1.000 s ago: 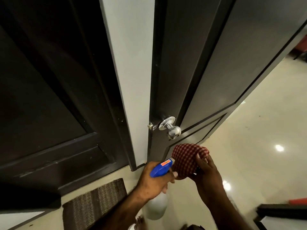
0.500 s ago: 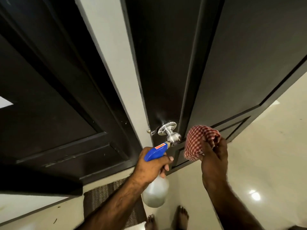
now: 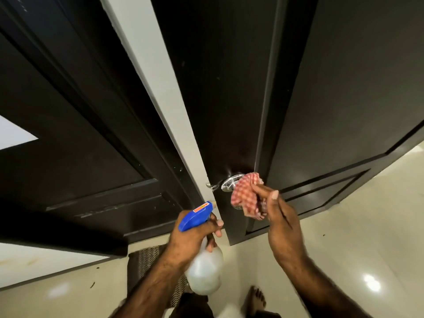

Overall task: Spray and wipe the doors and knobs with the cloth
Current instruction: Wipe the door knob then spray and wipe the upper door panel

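A dark panelled door (image 3: 344,92) stands ajar in front of me, with a chrome knob (image 3: 229,183) near its edge. My right hand (image 3: 282,216) holds a red checked cloth (image 3: 246,196) bunched over the knob, so only the knob's base plate shows. My left hand (image 3: 195,232) grips a spray bottle (image 3: 204,269) with a blue trigger head (image 3: 195,214) and a translucent white body, held just below and left of the knob, nozzle toward the door edge.
A second dark door (image 3: 68,134) fills the left side, with a strip of white wall (image 3: 160,88) between the two. A patterned mat (image 3: 146,260) lies on the glossy cream floor (image 3: 344,249). My bare foot (image 3: 258,299) shows at the bottom.
My right hand rose and brought the cloth from beside the knob onto it, covering it. The spray bottle dropped slightly away from the knob. The view moved closer to the door.
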Action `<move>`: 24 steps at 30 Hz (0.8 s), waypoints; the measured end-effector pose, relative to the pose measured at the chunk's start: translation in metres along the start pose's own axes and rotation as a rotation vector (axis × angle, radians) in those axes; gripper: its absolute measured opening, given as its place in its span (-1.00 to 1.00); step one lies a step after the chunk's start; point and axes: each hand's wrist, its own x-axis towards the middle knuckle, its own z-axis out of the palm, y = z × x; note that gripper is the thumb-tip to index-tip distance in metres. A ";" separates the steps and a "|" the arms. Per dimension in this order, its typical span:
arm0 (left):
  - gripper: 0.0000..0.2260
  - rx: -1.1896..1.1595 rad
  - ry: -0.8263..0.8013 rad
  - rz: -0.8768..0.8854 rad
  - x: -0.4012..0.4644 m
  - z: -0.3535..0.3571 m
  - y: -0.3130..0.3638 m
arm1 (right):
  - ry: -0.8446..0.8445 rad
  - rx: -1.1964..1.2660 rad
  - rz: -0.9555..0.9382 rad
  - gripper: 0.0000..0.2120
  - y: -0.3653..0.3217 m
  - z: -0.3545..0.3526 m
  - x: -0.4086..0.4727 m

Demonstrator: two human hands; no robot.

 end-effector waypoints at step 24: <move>-0.82 0.121 -0.480 0.005 0.050 -0.101 0.005 | 0.111 -1.519 -0.687 -0.56 0.035 0.060 -0.006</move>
